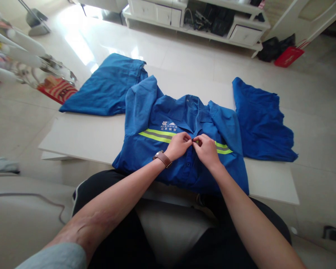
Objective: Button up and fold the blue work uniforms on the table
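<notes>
A blue work jacket (pixel 162 157) with a yellow-and-grey reflective stripe and a white chest logo lies front up on the white table (pixel 81 136), its lower edge near my knees. My left hand (pixel 180 144), below a wrist watch (pixel 162 158), pinches the front placket at stripe height. Right beside it my right hand (pixel 205 148) pinches the other side of the placket, the fingertips of both hands nearly meeting. Whatever small part lies between the fingertips is hidden. The collar is spread apart above the hands, and a button shows lower on the placket.
Folded blue cloth (pixel 106 87) lies on the table's left, and another blue garment (pixel 261 119) hangs over its right end. A white rack (pixel 25 48) with a red bag (pixel 57 89) stands at left. Beyond the table are a white cabinet (pixel 156 15) and a red paper bag (pixel 289 56).
</notes>
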{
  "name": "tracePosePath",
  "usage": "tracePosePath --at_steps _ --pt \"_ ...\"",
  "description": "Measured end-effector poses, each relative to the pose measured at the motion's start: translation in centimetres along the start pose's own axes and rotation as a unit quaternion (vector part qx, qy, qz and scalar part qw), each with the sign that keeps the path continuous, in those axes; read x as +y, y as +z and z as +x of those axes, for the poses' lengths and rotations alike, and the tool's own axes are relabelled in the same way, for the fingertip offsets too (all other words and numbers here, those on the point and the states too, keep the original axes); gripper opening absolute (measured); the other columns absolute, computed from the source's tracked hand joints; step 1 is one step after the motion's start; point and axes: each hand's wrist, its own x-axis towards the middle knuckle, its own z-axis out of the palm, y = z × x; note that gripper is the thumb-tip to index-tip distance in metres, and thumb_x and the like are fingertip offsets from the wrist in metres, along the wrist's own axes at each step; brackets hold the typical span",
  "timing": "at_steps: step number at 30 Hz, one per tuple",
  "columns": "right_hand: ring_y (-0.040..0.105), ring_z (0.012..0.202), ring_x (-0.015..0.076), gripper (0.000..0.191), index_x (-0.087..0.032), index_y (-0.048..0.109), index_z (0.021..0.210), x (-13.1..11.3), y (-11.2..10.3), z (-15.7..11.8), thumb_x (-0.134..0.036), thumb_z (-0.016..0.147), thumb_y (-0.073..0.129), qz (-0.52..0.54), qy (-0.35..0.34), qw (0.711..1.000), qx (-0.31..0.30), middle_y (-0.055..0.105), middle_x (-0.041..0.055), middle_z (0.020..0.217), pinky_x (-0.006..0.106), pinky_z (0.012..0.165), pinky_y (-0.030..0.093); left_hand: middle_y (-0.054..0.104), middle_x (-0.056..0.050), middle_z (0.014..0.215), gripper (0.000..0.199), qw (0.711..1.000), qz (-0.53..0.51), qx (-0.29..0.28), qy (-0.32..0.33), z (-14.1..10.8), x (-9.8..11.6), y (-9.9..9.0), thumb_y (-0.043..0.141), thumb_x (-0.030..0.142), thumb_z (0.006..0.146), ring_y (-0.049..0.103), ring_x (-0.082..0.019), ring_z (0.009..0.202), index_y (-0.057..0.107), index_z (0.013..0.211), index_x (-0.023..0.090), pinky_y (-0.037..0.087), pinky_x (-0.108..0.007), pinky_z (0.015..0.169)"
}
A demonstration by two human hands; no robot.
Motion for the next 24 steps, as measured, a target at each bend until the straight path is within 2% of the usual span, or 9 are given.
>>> tracePosePath --at_steps 5,13,19,24 --pt "0.062 0.076 0.0221 0.010 -0.020 0.068 0.083 0.0 0.2 0.0 -0.015 0.083 0.059 -0.014 -0.003 1.000 -0.005 0.067 0.0061 0.084 0.034 0.075 0.047 0.062 0.006 0.066 0.024 0.998 -0.069 0.003 -0.004 -0.2 -0.2 0.2 0.059 0.004 0.078 0.058 -0.010 0.062 0.056 0.095 0.020 0.040 -0.021 0.061" --pt "0.062 0.080 0.0230 0.009 -0.022 0.063 0.082 -0.5 0.0 -0.3 -0.017 0.085 0.057 -0.016 -0.013 1.000 0.005 0.065 0.0061 0.086 0.034 0.076 0.047 0.059 0.008 0.061 0.023 0.987 -0.152 -0.020 -0.044 0.4 -0.8 0.3 0.058 0.006 0.078 0.054 -0.008 0.055 0.051 0.094 0.021 0.037 -0.020 0.057" --pt "0.061 0.081 0.0231 0.010 -0.023 0.064 0.083 -1.0 -0.1 -0.3 -0.018 0.087 0.057 -0.019 -0.014 1.000 0.010 0.065 0.0061 0.086 0.034 0.076 0.048 0.053 0.010 0.058 0.022 0.964 -0.235 -0.003 -0.121 0.1 -0.1 0.5 0.060 0.005 0.078 0.050 -0.007 0.052 0.047 0.086 0.021 0.040 -0.019 0.057" --pt "0.061 0.081 0.0231 0.011 -0.022 0.067 0.086 -1.2 -0.2 -0.4 -0.018 0.088 0.057 -0.030 -0.020 0.999 0.009 0.065 0.0067 0.087 0.034 0.076 0.047 0.050 0.011 0.057 0.024 0.950 -0.275 0.007 -0.146 0.1 0.3 0.6 0.057 0.001 0.078 0.046 -0.005 0.049 0.045 0.082 0.021 0.036 -0.018 0.054"
